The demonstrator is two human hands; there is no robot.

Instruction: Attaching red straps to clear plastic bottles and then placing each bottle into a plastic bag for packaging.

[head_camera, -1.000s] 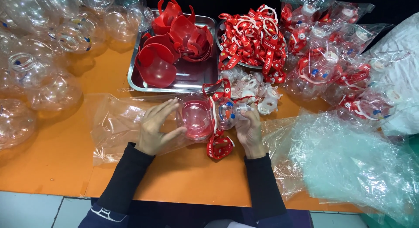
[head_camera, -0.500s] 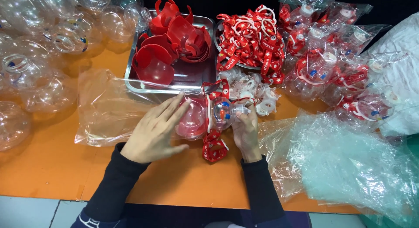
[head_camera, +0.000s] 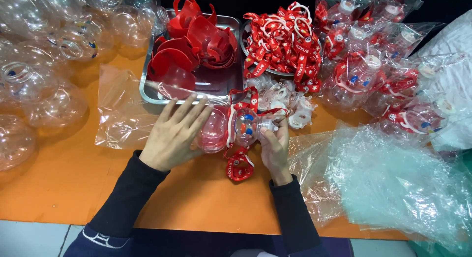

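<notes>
Bottles of clear round plastic (head_camera: 44, 65) are lying heaped far to the left of the steel tray (head_camera: 147, 92), on the orange table (head_camera: 59, 188). Just below the tray's left corner a flat clear plastic bag (head_camera: 120, 114) is lying open-mouthed toward my hands. The tray itself is holding a pile of curved red plastic shells (head_camera: 196, 38). Below the tray's front rim my left hand (head_camera: 172, 131) is spreading flat, fingers straight, pressing on the clear round bottle with the red lining (head_camera: 212, 131) rather than closing around it. Touching that bottle on its right, still below the tray, my right hand (head_camera: 274, 144) is curling around the bottle's clear cap end with its blue and orange bits (head_camera: 248, 125), fingers wrapping it from beneath. A red strap with a small red tag (head_camera: 239, 166) is hanging from it, lying between my wrists. Right of the tray a round dish is brimming with red straps with white rings (head_camera: 285, 38). Further right, bagged finished bottles (head_camera: 383, 65) are stacking up, and crumpled clear plastic bags (head_camera: 393, 183) are sprawling below them.
</notes>
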